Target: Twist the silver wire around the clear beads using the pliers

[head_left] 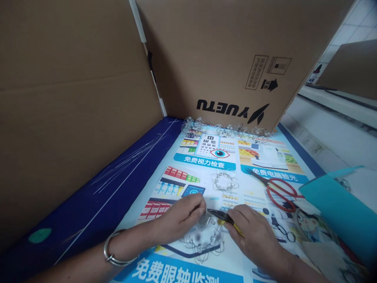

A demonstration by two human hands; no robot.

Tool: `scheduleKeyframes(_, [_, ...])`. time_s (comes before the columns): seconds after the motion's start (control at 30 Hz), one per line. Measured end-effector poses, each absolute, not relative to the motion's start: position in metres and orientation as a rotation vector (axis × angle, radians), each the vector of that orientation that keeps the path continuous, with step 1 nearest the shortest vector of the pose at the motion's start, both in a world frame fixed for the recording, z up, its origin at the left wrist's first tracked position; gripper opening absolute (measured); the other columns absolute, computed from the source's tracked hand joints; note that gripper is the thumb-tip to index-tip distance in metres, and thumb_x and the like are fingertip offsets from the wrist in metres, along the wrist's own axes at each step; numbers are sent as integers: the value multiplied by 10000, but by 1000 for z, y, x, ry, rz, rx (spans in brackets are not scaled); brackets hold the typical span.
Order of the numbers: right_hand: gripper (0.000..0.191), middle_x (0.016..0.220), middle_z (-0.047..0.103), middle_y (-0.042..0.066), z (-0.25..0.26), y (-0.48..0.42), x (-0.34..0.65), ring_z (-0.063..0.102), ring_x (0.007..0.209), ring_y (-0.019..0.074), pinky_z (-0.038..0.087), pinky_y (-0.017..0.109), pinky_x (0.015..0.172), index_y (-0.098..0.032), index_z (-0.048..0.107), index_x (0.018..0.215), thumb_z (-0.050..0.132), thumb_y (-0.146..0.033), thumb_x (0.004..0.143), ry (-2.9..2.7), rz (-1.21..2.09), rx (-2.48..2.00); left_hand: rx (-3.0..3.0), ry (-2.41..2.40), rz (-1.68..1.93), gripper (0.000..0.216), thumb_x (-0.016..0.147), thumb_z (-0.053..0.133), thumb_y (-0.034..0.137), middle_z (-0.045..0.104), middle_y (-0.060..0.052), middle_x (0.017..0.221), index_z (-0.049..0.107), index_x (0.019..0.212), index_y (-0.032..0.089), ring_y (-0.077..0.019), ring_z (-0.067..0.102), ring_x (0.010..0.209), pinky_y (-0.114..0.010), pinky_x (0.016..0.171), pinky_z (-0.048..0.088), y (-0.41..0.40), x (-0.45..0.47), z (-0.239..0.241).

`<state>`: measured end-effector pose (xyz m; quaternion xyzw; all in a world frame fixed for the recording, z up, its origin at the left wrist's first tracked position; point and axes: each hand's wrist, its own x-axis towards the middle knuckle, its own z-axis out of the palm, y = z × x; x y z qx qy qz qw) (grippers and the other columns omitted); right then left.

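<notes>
My right hand [255, 232] is wrapped around long-nose pliers [219, 214] with dark jaws and yellow handles. The jaw tips point left, close to the fingertips of my left hand [185, 216]. That hand is closed in a pinch at the upper edge of a beaded wire ring [216, 237], made of clear beads with thin wire loops sticking out. The exact spot it pinches is hidden by the fingers. A similar finished-looking bead ring [224, 181] lies flat on the printed sheet beyond my hands.
Red-handled scissors [282, 192] lie at the right beside a turquoise box [338, 200]. Loose wires [126, 161] lie on the blue cloth at left. Clear beaded pieces [226, 130] line the base of an upright cardboard panel [212, 59]; another panel [73, 98] stands left.
</notes>
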<state>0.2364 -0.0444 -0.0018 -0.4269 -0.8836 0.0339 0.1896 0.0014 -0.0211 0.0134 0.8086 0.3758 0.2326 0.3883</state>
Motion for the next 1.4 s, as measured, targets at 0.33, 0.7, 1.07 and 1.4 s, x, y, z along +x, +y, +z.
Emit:
scheduleKeyframes(0.33, [147, 854, 570, 70, -1, -45, 236, 526, 809, 190, 435, 317, 681, -173, 542, 948, 450, -258, 871, -2471, 86, -1197, 2041, 945, 557, 217, 949, 289, 284, 445, 2, 786, 413, 802, 183, -133, 406, 699, -247, 651, 349, -21, 0, 16])
scheduleKeyframes(0.7, [162, 846, 565, 66, -2, -44, 236, 536, 795, 175, 436, 294, 686, -183, 548, 956, 448, -279, 873, -2412, 119, -1228, 1966, 924, 606, 95, 851, 428, 118, 552, -4, 879, 447, 786, 184, -130, 505, 798, -244, 719, 386, -16, -1, 11])
scheduleKeyframes(1.07, [133, 688, 511, -17, 15, -43, 212, 467, 630, 124, 353, 220, 530, -199, 501, 744, 537, -318, 791, -2013, 832, -1463, 1801, 980, 934, 96, 867, 426, 183, 533, -29, 843, 449, 774, 181, -145, 503, 783, -273, 699, 408, -32, 10, 12])
scheduleKeyframes(1.4, [192, 586, 370, -59, 27, -42, 202, 361, 554, 88, 283, 204, 495, -196, 390, 635, 504, -294, 754, -1721, 1341, -1441, 1906, 969, 989, 90, 861, 423, 147, 544, -46, 916, 449, 787, 190, -163, 517, 872, -290, 754, 420, -37, 9, 13])
